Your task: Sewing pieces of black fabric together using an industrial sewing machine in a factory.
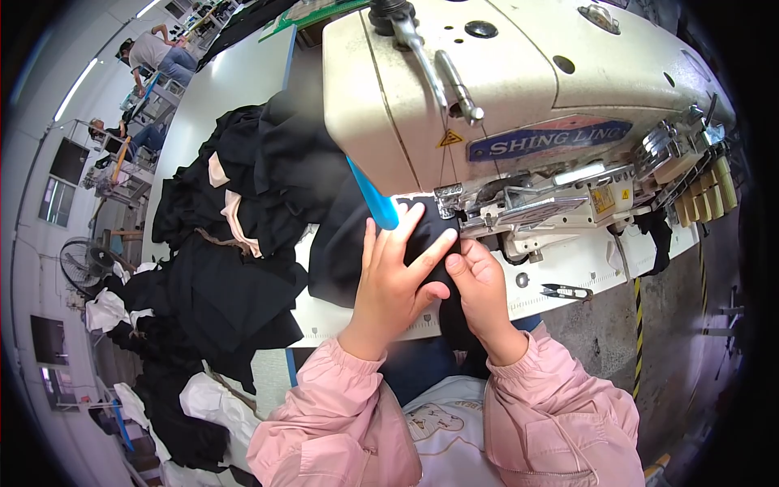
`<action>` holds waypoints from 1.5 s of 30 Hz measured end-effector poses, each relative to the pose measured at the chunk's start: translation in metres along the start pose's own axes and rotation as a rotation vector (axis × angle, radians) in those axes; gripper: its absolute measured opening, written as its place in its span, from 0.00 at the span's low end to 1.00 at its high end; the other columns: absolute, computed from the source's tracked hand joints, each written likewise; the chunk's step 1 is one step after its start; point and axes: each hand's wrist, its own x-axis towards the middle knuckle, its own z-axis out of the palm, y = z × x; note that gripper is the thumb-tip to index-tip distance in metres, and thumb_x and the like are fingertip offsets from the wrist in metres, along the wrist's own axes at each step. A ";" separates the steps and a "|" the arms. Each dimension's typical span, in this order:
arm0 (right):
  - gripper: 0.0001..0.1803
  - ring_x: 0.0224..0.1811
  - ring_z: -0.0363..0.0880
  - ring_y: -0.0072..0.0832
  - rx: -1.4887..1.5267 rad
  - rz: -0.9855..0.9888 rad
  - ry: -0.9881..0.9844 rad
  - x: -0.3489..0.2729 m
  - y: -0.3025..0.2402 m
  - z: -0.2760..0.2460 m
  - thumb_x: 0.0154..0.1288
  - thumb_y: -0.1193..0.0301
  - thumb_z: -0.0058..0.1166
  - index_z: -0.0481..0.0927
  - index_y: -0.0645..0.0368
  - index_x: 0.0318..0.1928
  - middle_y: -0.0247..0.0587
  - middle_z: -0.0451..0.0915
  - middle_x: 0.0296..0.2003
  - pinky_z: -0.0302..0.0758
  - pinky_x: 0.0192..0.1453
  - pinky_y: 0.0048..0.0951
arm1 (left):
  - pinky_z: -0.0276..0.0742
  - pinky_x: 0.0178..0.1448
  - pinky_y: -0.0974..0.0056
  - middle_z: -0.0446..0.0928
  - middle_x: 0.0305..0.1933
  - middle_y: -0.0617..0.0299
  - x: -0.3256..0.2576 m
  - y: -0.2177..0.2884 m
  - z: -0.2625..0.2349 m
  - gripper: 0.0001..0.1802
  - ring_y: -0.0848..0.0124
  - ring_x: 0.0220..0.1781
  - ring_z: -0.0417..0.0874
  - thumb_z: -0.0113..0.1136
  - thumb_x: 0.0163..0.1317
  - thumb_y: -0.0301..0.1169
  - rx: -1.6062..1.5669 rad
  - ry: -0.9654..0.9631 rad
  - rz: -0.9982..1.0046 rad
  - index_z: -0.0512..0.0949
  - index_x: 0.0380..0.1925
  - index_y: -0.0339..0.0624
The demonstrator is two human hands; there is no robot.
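A cream industrial sewing machine [430, 89] stands over the white table, its needle area [447, 203] just beyond my fingertips. Black fabric [341, 243] lies beneath the machine head and hangs over the near table edge. My left hand [392, 280] rests flat on this cloth with fingers spread, left of the needle area. Close beside it, my right hand [485, 292] pinches the cloth's right edge between thumb and fingers. A bright blue strip [373, 195] slants down from the machine head to my left fingers; what it belongs to is unclear.
Thread snips [566, 291] lie on the white table [333, 319] to the right. Heaped black garments [243, 300] cover its left side, with beige pieces [235, 219] among them. White cloth [215, 406] hangs lower left. A fan [85, 264] and two people are farther off.
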 end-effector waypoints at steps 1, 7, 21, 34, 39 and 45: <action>0.12 0.48 0.78 0.16 0.043 0.041 -0.005 -0.003 0.001 -0.002 0.79 0.68 0.51 0.78 0.65 0.52 0.33 0.83 0.46 0.74 0.56 0.23 | 0.54 0.76 0.33 0.67 0.71 0.48 -0.004 -0.002 0.004 0.39 0.47 0.70 0.69 0.42 0.65 0.68 -0.016 0.042 -0.016 0.78 0.64 0.56; 0.09 0.43 0.76 0.12 0.035 0.003 0.028 0.001 0.010 -0.012 0.77 0.68 0.55 0.78 0.62 0.46 0.29 0.82 0.43 0.72 0.52 0.19 | 0.63 0.73 0.45 0.73 0.66 0.42 0.006 -0.022 0.012 0.43 0.42 0.68 0.72 0.34 0.74 0.65 -0.331 0.152 -0.011 0.78 0.61 0.36; 0.10 0.40 0.76 0.13 -0.043 0.045 0.009 0.000 -0.005 -0.011 0.75 0.70 0.58 0.84 0.65 0.46 0.28 0.83 0.39 0.72 0.47 0.18 | 0.61 0.74 0.39 0.77 0.59 0.57 0.004 0.007 -0.005 0.41 0.56 0.64 0.77 0.41 0.66 0.69 0.019 0.044 0.080 0.82 0.60 0.51; 0.13 0.44 0.78 0.15 -0.107 0.043 0.004 0.002 -0.003 -0.011 0.76 0.69 0.56 0.84 0.66 0.50 0.32 0.85 0.42 0.74 0.51 0.20 | 0.55 0.75 0.39 0.75 0.62 0.58 0.000 0.008 -0.002 0.38 0.57 0.66 0.75 0.40 0.67 0.68 0.080 0.053 0.089 0.82 0.60 0.55; 0.13 0.44 0.78 0.16 -0.128 0.037 0.000 0.002 -0.003 -0.010 0.76 0.70 0.55 0.84 0.66 0.51 0.31 0.85 0.42 0.74 0.51 0.20 | 0.53 0.76 0.37 0.75 0.62 0.59 -0.002 0.009 -0.003 0.39 0.59 0.66 0.74 0.40 0.67 0.68 0.103 0.035 0.068 0.81 0.61 0.56; 0.14 0.44 0.79 0.16 -0.060 0.038 -0.005 0.004 -0.004 -0.008 0.77 0.69 0.54 0.83 0.66 0.52 0.33 0.85 0.43 0.75 0.51 0.21 | 0.55 0.74 0.36 0.75 0.61 0.59 0.004 0.009 -0.006 0.39 0.57 0.67 0.74 0.41 0.65 0.69 0.152 0.012 0.063 0.81 0.61 0.57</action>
